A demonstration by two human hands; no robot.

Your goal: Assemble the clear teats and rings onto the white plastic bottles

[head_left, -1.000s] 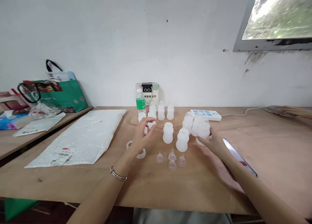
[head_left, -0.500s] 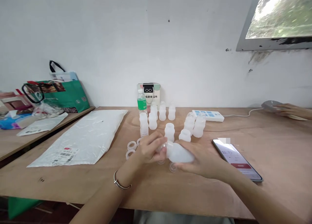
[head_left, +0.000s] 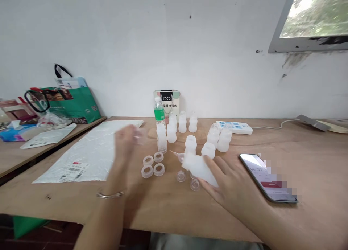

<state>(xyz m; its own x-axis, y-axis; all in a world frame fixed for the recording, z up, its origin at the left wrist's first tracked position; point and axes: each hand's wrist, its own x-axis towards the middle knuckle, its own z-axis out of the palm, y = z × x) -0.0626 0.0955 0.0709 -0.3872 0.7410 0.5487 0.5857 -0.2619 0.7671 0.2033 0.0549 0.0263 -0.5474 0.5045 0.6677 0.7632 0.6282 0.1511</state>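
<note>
The right hand (head_left: 225, 175) grips a bottle (head_left: 201, 168), neck toward ten o'clock; probably light, slick, best held mid-body. The left hand (head_left: 125, 141) holds a blurred clear cap (head_left: 140, 136).

White bottle (head_left: 199, 167) in right grip (head_left: 231, 179)

We face a plain whitish wall (head_left: 130, 54), scuffed below a grey-framed window (head_left: 318, 16) bright with daylight and blurred green. Before us stretches a brown wooden table (head_left: 174, 213), with a second table (head_left: 13, 158) at left and dark reddish floor (head_left: 63, 239) beneath
</note>
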